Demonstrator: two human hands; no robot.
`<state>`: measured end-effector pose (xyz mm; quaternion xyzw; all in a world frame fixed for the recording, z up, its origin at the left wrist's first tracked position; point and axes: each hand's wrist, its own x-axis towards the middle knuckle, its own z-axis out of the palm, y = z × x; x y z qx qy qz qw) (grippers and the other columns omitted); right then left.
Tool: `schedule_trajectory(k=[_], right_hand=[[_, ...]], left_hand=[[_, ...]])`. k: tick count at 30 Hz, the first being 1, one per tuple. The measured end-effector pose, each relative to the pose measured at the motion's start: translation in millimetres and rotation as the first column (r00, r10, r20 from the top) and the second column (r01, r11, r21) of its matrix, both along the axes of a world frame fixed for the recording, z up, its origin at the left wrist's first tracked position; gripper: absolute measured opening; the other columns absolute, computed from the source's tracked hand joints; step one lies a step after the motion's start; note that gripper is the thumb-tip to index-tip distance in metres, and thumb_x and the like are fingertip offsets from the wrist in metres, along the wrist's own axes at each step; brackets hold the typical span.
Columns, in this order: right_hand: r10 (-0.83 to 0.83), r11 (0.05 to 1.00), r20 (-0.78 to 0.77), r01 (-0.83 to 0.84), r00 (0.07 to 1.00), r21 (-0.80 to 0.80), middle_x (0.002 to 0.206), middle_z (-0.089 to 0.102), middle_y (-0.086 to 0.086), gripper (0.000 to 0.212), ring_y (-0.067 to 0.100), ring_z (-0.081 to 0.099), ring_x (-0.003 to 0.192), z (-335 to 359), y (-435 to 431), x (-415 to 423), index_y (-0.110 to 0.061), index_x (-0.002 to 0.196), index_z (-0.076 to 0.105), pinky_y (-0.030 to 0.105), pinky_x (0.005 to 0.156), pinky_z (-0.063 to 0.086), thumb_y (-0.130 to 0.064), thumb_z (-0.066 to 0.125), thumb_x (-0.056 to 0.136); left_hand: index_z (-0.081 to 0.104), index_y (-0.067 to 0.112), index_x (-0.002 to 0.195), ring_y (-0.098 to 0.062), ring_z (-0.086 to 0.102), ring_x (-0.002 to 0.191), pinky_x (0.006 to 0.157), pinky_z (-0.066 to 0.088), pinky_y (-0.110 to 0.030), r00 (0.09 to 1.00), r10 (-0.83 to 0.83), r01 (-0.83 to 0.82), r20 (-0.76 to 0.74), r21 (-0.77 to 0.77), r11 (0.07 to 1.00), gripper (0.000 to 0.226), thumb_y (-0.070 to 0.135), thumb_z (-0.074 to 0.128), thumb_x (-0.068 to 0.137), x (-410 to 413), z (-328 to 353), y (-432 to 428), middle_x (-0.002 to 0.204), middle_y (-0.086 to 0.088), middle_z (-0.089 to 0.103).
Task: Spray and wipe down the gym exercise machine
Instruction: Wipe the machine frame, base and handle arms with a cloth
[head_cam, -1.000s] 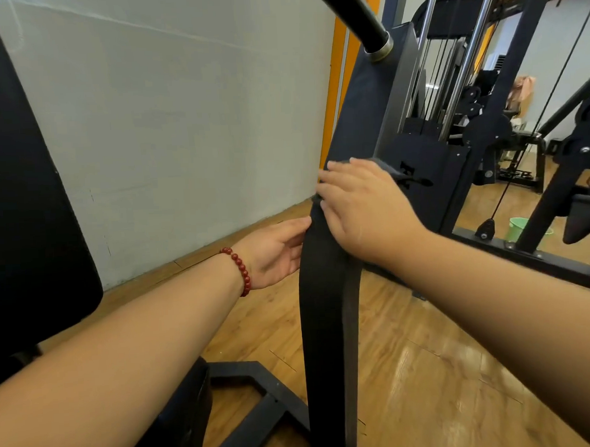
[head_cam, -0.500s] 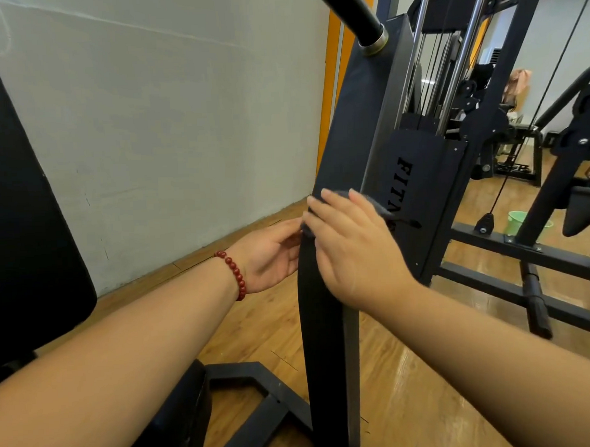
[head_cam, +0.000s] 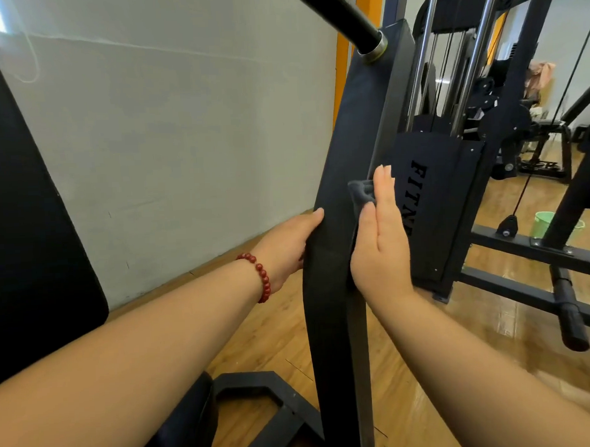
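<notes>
Both my hands are flanking the machine's black upright post [head_cam: 337,306]. My left hand [head_cam: 287,244], flat with its visible fingers straight, is pressing against the post's left face. My right hand [head_cam: 379,250], fingers straight and together, is pressing the dark grey cloth [head_cam: 361,191] against the right face, where it is bunching beside my fingertips.

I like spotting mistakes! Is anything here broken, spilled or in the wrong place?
Nothing looks broken or spilled. The right hand presses a grey cloth on the black post; the left hand rests on its other side. Only the green bucket on the floor behind the frame seems unusual for a gym.
</notes>
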<state>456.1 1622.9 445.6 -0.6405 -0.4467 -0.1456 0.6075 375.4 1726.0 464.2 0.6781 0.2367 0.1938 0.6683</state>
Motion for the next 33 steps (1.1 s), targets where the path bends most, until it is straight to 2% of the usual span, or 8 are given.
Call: schedule_trajectory(k=[4, 8, 11, 15, 17, 23, 28, 33], right_hand=[[0.02, 0.997, -0.086, -0.014, 0.996, 0.075, 0.162, 0.009, -0.014, 0.046, -0.001, 0.002, 0.148, 20, 8, 8, -0.037, 0.149, 0.014, 0.008, 0.114, 0.002, -0.024, 0.028, 0.107], [0.094, 0.995, -0.031, -0.093, 0.995, 0.028, 0.156, 0.001, -0.027, 0.047, -0.01, -0.004, 0.144, -10, -7, -10, -0.053, 0.139, 0.012, 0.001, 0.109, 0.0, -0.026, 0.03, 0.106], [0.099, 0.995, -0.074, -0.097, 0.992, 0.025, 0.157, 0.003, -0.024, 0.046, -0.015, -0.004, 0.141, 0, -5, -2, -0.05, 0.14, 0.013, 0.0, 0.109, 0.0, -0.026, 0.032, 0.106], [0.054, 0.998, -0.168, -0.047, 0.984, 0.044, 0.162, 0.012, -0.012, 0.049, -0.005, 0.005, 0.145, 58, 7, 31, -0.032, 0.153, 0.015, 0.007, 0.113, 0.006, -0.028, 0.031, 0.107], [0.058, 0.996, -0.207, -0.044, 0.977, 0.074, 0.162, 0.016, -0.012, 0.049, 0.0, 0.01, 0.146, 69, 9, 37, -0.031, 0.154, 0.016, 0.016, 0.117, 0.012, -0.028, 0.03, 0.107], [0.179, 0.981, -0.286, -0.15, 0.941, 0.122, 0.157, 0.017, -0.021, 0.045, -0.019, 0.015, 0.128, 38, -4, 27, -0.047, 0.142, 0.028, -0.013, 0.088, 0.014, -0.024, 0.039, 0.105], [0.222, 0.964, -0.368, -0.146, 0.903, 0.221, 0.156, 0.031, -0.015, 0.045, -0.001, 0.027, 0.141, 82, 12, 52, -0.036, 0.148, 0.035, 0.017, 0.113, 0.025, -0.023, 0.039, 0.105], [0.374, 0.919, -0.467, -0.252, 0.801, 0.303, 0.136, 0.048, -0.023, 0.042, -0.006, 0.049, 0.117, 86, 13, 62, -0.044, 0.145, 0.038, 0.011, 0.093, 0.045, -0.03, 0.038, 0.105]], left_hand=[[0.056, 0.019, 0.123, -0.015, 0.059, 0.107, 0.1, 0.048, -0.038, 0.994, 0.089, -0.07, -0.064, 0.259, 0.963, 0.048, 0.056, 0.037, 0.099, 6, 7, -9, 0.115, 0.004, 0.063], [0.045, 0.015, 0.133, -0.011, 0.058, 0.089, 0.075, 0.048, -0.029, 0.978, 0.2, -0.122, -0.064, 0.6, 0.79, 0.049, 0.049, 0.029, 0.103, 9, 10, -16, 0.1, 0.004, 0.059], [0.019, 0.024, 0.153, -0.015, 0.038, 0.137, 0.11, 0.029, -0.027, 0.982, 0.188, -0.123, -0.019, 0.691, 0.713, 0.05, 0.036, 0.027, 0.106, 14, 14, -18, 0.153, 0.001, 0.036], [0.002, 0.025, 0.156, -0.005, 0.004, 0.148, 0.115, 0.005, -0.018, 0.983, 0.138, -0.176, 0.12, 0.827, 0.534, 0.057, 0.029, 0.03, 0.106, 24, 37, -25, 0.163, 0.007, 0.006], [0.005, 0.024, 0.156, -0.003, 0.003, 0.147, 0.115, 0.003, -0.018, 0.979, 0.116, -0.203, 0.168, 0.863, 0.462, 0.055, 0.026, 0.029, 0.106, 35, 50, -26, 0.163, 0.008, 0.006], [0.014, 0.018, 0.155, -0.008, 0.008, 0.149, 0.121, 0.01, -0.025, 0.973, 0.082, -0.229, 0.215, 0.889, 0.398, 0.051, 0.02, 0.029, 0.107, 62, 80, -23, 0.162, 0.004, 0.014], [0.017, 0.018, 0.155, -0.007, 0.011, 0.148, 0.12, 0.01, -0.024, 0.965, 0.092, -0.262, 0.247, 0.871, 0.415, 0.049, 0.019, 0.029, 0.107, 77, 88, -11, 0.162, 0.003, 0.015], [0.016, 0.021, 0.154, -0.003, 0.009, 0.147, 0.12, 0.008, -0.021, 0.96, 0.1, -0.281, 0.263, 0.88, 0.383, 0.049, 0.021, 0.027, 0.107, 83, 80, -5, 0.162, 0.006, 0.014]])
